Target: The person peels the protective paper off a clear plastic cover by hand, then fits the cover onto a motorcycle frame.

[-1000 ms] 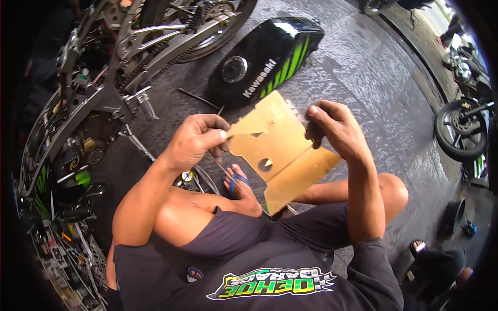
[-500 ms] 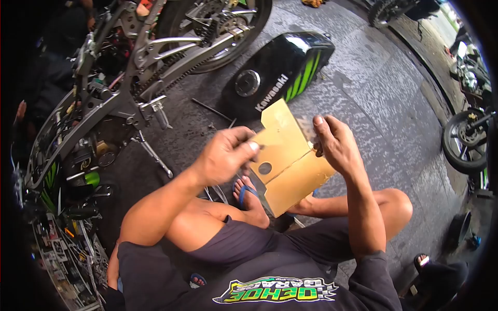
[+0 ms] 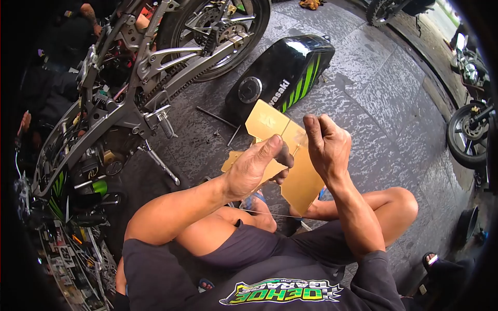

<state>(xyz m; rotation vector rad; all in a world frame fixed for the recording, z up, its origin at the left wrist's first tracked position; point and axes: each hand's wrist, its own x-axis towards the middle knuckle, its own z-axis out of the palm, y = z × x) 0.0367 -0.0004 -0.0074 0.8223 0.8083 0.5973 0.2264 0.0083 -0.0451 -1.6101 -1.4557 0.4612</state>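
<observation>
A folded golden-tan card [image 3: 303, 176] with cut corners and crease lines is held up in front of me, a second flap showing at the left. My left hand [image 3: 257, 166] is closed around the card's left side, thumb up and darkened fingertips curled over it. Closed at the card's upper right edge is my right hand [image 3: 329, 150], thumb on top and most fingertips hidden. A small translucent patch shows on the card beside that hand. Just beyond the card lies a black Kawasaki fuel tank [image 3: 280, 67] with green stripes and a round filler cap.
A stripped motorcycle frame [image 3: 124, 88] with its rear wheel [image 3: 215, 31] stands at the left. Thin metal rods [image 3: 218, 118] lie on the dark floor. Parts and tools [image 3: 72, 254] crowd the lower left. Another motorcycle wheel [image 3: 469, 132] is at the right. Another person's foot [image 3: 430, 257] shows there too.
The card has turned and spread, with a flap now to the left of my left hand. My left hand has moved right, over the card, closer to my right hand.
</observation>
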